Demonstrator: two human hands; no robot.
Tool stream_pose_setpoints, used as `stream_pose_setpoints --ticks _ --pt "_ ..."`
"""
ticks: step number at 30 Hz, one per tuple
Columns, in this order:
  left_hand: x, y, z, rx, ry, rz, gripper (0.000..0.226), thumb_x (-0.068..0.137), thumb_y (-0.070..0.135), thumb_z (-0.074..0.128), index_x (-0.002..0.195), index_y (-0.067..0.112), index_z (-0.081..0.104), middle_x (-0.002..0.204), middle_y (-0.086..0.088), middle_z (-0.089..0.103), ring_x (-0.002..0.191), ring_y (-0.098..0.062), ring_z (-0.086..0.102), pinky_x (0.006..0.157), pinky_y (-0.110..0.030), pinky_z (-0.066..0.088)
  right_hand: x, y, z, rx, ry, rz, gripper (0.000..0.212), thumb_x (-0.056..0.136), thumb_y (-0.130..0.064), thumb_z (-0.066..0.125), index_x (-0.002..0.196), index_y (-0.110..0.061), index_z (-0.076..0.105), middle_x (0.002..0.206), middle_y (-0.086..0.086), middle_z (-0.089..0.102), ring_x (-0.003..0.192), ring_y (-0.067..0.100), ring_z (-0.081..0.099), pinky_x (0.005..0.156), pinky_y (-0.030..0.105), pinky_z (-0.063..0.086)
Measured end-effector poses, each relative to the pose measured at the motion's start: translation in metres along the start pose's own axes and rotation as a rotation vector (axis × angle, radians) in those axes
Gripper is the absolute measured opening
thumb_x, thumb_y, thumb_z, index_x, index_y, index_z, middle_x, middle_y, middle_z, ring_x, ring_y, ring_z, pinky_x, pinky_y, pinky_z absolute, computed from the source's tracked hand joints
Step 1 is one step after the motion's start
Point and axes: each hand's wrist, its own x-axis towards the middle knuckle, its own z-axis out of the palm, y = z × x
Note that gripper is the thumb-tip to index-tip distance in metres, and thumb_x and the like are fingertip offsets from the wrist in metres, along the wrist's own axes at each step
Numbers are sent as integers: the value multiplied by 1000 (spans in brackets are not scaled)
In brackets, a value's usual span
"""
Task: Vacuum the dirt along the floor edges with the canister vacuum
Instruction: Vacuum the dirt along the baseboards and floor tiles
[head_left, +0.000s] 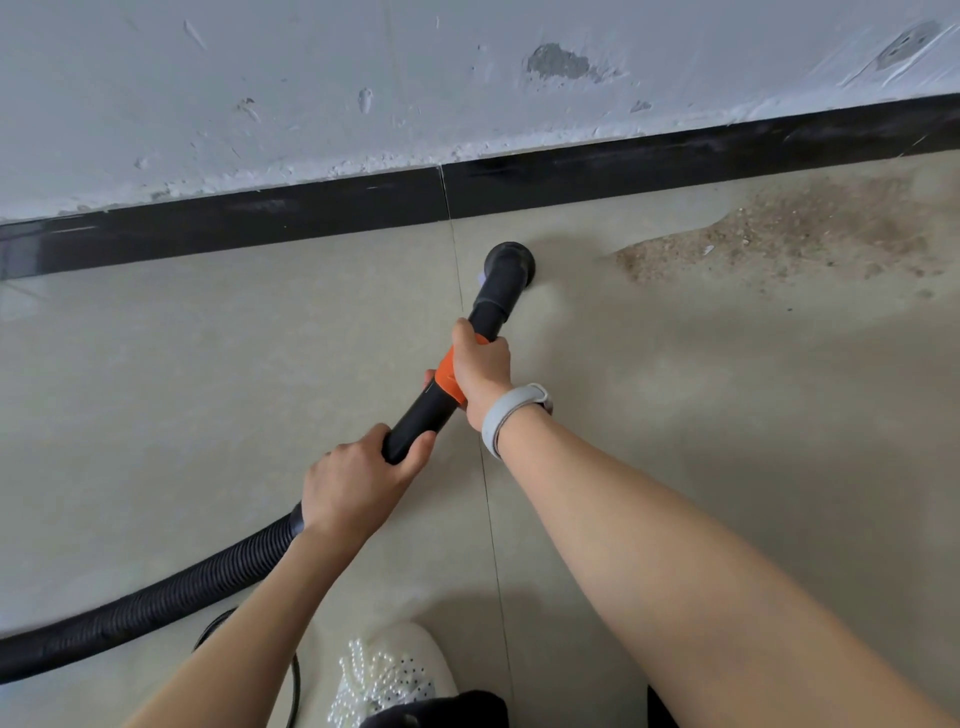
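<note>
Both grips (480, 366) (356, 480) around wand (415, 415)

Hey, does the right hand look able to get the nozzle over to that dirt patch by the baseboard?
Probably yes. The right hand grips the wand, and only bare floor lies between the nozzle and the dirt patch.

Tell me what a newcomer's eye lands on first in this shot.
First, the black vacuum wand at centre, gripped by the left hand low and the right hand on its orange collar, its nozzle near the black baseboard. Next, the sandy dirt patch at upper right along the wall.
</note>
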Motion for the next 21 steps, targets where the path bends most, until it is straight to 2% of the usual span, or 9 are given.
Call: stream_pose_setpoints --ticks 2,5,8,13,15,16,18,19,21 --pt "5 12 -1 22 -8 34 46 87 63 41 67 21 39 58 3 48 65 -26 51 61 -30 36 4 -9 -7 19 27 4 34 93 -29 47 119 -8 41 79 5 49 60 26 59 73 40 57" --pt "7 31 1 51 -19 91 47 86 65 39 74 19 44 62 2 51 66 -25 52 62 -30 38 8 -16 -25 79 87 -5 30 94 -27 47 117 -8 42 78 8 49 47 20 54 52 29 52" --pt "1 37 3 55 -17 108 48 86 67 38 76 20 43 59 4 46 65 -24 49 62 -29 37 10 -15 -34 73 122 -16 28 94 -27 47 114 -8 42 80 9 50 46 19 53 48 26 50" --pt "-9 7 -1 -66 7 -6 48 85 66 39 66 21 37 59 2 49 66 -28 52 61 -30 38 3 -5 -2 -83 -10 10 32 92 -32 50 114 -11 40 100 14 57 73 29 63 77 42 58" --pt "-12 -10 -2 -113 23 -60 47 85 63 41 66 20 39 60 0 52 66 -29 53 61 -31 38 -5 3 16 -120 -59 13 36 92 -31 50 119 -10 40 90 8 53 73 29 65 80 41 57" --pt "-17 -19 -1 -130 32 -88 46 85 62 42 67 20 40 60 -1 53 66 -29 54 61 -31 38 -8 9 23 -141 -78 11 37 93 -30 50 121 -9 40 85 5 51 72 27 65 75 34 58" --pt "-29 -38 4 -150 51 -140 45 86 60 44 67 19 41 59 -2 53 66 -30 55 61 -32 38 -22 21 33 -201 -120 14 37 96 -27 47 125 -7 38 80 2 48 63 17 57 46 12 48" --pt "-38 -47 6 -152 54 -168 44 86 59 46 67 19 41 59 -2 53 65 -31 55 60 -32 38 -30 30 37 -218 -132 18 36 97 -26 46 126 -6 38 78 2 46 59 13 51 34 9 38" --pt "-55 -66 11 -144 34 -199 43 86 57 48 67 19 41 57 -1 53 63 -30 55 58 -32 36 -43 52 42 -210 -136 38 36 97 -27 46 126 -5 39 77 2 47 58 13 50 30 9 33"
